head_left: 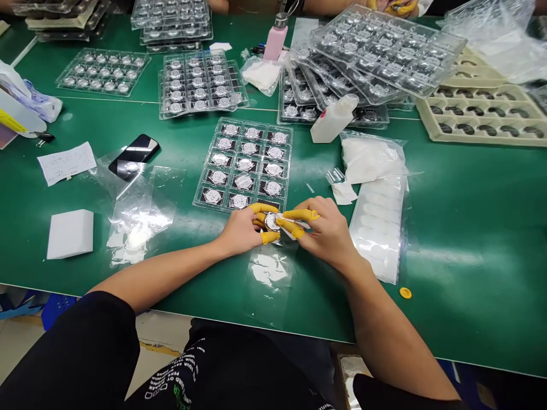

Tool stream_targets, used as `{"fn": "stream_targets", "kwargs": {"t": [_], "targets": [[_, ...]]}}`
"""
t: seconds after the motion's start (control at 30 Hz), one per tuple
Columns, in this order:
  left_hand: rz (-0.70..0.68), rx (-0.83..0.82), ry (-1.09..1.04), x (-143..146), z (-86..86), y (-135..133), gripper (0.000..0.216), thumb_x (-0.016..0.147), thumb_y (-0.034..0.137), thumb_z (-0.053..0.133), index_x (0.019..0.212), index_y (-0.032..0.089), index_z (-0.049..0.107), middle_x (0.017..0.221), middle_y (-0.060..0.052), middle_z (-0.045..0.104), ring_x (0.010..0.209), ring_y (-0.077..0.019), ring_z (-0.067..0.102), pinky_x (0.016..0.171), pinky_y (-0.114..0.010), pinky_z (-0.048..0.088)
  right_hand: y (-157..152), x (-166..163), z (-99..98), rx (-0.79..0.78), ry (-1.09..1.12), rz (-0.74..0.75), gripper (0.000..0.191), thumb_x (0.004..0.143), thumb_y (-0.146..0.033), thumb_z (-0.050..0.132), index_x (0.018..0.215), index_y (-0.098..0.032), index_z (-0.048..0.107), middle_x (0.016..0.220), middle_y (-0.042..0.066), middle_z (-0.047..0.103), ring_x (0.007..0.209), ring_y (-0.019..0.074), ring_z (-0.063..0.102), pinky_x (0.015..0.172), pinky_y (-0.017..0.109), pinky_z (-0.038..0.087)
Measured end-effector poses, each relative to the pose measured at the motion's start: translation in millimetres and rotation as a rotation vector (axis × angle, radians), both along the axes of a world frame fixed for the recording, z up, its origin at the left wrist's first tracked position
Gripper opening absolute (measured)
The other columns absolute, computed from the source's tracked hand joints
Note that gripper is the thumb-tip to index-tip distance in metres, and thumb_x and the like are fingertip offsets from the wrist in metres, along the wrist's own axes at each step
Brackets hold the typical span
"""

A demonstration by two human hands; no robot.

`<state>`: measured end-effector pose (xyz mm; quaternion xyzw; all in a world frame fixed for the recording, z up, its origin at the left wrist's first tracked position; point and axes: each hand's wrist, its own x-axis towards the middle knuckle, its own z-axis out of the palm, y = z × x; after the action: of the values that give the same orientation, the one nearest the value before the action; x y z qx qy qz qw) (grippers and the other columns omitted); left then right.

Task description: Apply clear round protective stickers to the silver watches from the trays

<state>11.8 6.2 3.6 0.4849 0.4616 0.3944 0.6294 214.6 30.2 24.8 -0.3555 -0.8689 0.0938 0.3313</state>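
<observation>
My left hand (245, 228), with yellow finger cots on its fingertips, is closed around the edge of a round silver watch head (272, 221). My right hand (322, 228), also in yellow finger cots, pinches a thin white piece (301, 224) that looks like a folded wipe. Its fingertips touch the watch's face. Just beyond both hands lies a clear plastic tray (255, 126) with watch heads in its compartments; the near right compartment shows no watch. Beneath the hands a clear plastic sheet (270, 270) lies on the green table (205, 285).
Stacked watch trays (384, 51) stand at the back right, near a white bottle (335, 119) and a beige tray (482, 117). A plastic bag (378, 228) lies right of my hands. To the left are a phone (134, 155) and a white block (70, 233). Another person's gloved hand (395, 7) shows across.
</observation>
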Motion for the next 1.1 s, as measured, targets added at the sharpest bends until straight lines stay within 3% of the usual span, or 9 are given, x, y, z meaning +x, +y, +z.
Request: {"fn": "stream_targets", "kwargs": {"t": [0.1, 0.23, 0.37, 0.47, 0.6, 0.77, 0.83, 0.93, 1.1], "targets": [[-0.005, -0.004, -0.016, 0, -0.3, 0, 0.061, 0.061, 0.007, 0.085, 0.12, 0.013, 0.068, 0.096, -0.006, 0.077, 0.08, -0.0122, 0.072, 0.078, -0.025, 0.06, 0, -2, 0.4, 0.003, 0.014, 0.074, 0.008, 0.095, -0.026, 0.063, 0.097, -0.028, 0.07, 0.083, 0.004, 0.067, 0.074, 0.0199, 0.054, 0.068, 0.038, 0.032], [0.017, -0.02, -0.043, 1, -2.2, 0, 0.061, 0.062, 0.008, 0.085, 0.12, 0.013, 0.068, 0.095, -0.006, 0.077, 0.08, -0.0124, 0.072, 0.078, -0.025, 0.06, 1, -6, -2.1, -0.001, 0.023, -0.01, 0.006, 0.094, -0.029, 0.064, 0.095, -0.027, 0.07, 0.082, 0.005, 0.067, 0.073, 0.0202, 0.054, 0.066, 0.038, 0.034], [0.003, -0.038, -0.044, 1, -2.2, -1, 0.06, 0.063, 0.007, 0.084, 0.12, 0.013, 0.068, 0.095, -0.006, 0.077, 0.08, -0.0121, 0.072, 0.078, -0.025, 0.06, -1, -9, -8.0, -0.01, -0.022, 0.039, 0.007, 0.094, -0.03, 0.064, 0.096, -0.029, 0.071, 0.082, 0.005, 0.068, 0.073, 0.0205, 0.055, 0.067, 0.039, 0.035], [0.001, -0.044, -0.019, 1, -0.6, -1, 0.061, 0.061, 0.008, 0.085, 0.119, 0.014, 0.068, 0.092, -0.004, 0.076, 0.078, -0.0113, 0.071, 0.076, -0.025, 0.059, 8, 3, -9.9, 0.05, 0.036, -0.121, 0.008, 0.093, -0.035, 0.067, 0.092, -0.028, 0.071, 0.083, 0.006, 0.067, 0.075, 0.0222, 0.057, 0.068, 0.039, 0.039], [0.018, -0.031, -0.009, 0, 1.3, 1, 0.059, 0.063, 0.011, 0.085, 0.119, 0.014, 0.068, 0.087, -0.002, 0.074, 0.076, -0.0105, 0.069, 0.078, -0.026, 0.059, 64, 50, 12.2, 0.085, 0.244, -0.602, 0.016, 0.091, -0.04, 0.071, 0.093, -0.025, 0.075, 0.085, 0.007, 0.067, 0.072, 0.0207, 0.056, 0.068, 0.038, 0.042], [-0.003, -0.015, -0.002, 0, 2.0, 3, 0.058, 0.062, 0.011, 0.086, 0.118, 0.014, 0.069, 0.077, 0.002, 0.068, 0.067, -0.0086, 0.063, 0.069, -0.024, 0.056, 189, 77, 66.7, 0.048, 0.099, -0.806, 0.04, 0.086, -0.044, 0.075, 0.096, -0.005, 0.079, 0.093, 0.016, 0.077, 0.083, 0.0178, 0.063, 0.075, 0.038, 0.041], [-0.007, -0.022, -0.002, -1, 1.7, 3, 0.058, 0.062, 0.011, 0.086, 0.118, 0.014, 0.069, 0.077, 0.002, 0.067, 0.067, -0.008, 0.063, 0.069, -0.023, 0.055, 226, 67, 79.2, -0.077, -0.047, -0.83, 0.062, 0.084, -0.055, 0.064, 0.097, 0.005, 0.076, 0.097, 0.017, 0.076, 0.088, 0.0184, 0.066, 0.073, 0.039, 0.039], [-0.013, -0.025, 0.0, -1, -0.1, 3, 0.058, 0.063, 0.011, 0.085, 0.118, 0.015, 0.069, 0.079, 0.001, 0.069, 0.07, -0.0089, 0.065, 0.072, -0.023, 0.056, 251, 52, 83.8, -0.223, -0.264, -0.784, 0.077, 0.081, -0.062, 0.047, 0.091, 0.011, 0.073, 0.101, 0.017, 0.074, 0.094, 0.0187, 0.068, 0.071, 0.041, 0.038], [-0.028, -0.004, 0.007, -2, -3.8, 2, 0.057, 0.064, 0.014, 0.085, 0.12, 0.017, 0.07, 0.081, 0.0, 0.072, 0.074, -0.0114, 0.068, 0.075, -0.026, 0.058, 262, 61, 70.6, -0.134, -0.314, -0.752, 0.068, 0.07, -0.064, 0.066, 0.078, 0.003, 0.073, 0.101, 0.018, 0.076, 0.096, 0.0189, 0.066, 0.073, 0.041, 0.038]]}}
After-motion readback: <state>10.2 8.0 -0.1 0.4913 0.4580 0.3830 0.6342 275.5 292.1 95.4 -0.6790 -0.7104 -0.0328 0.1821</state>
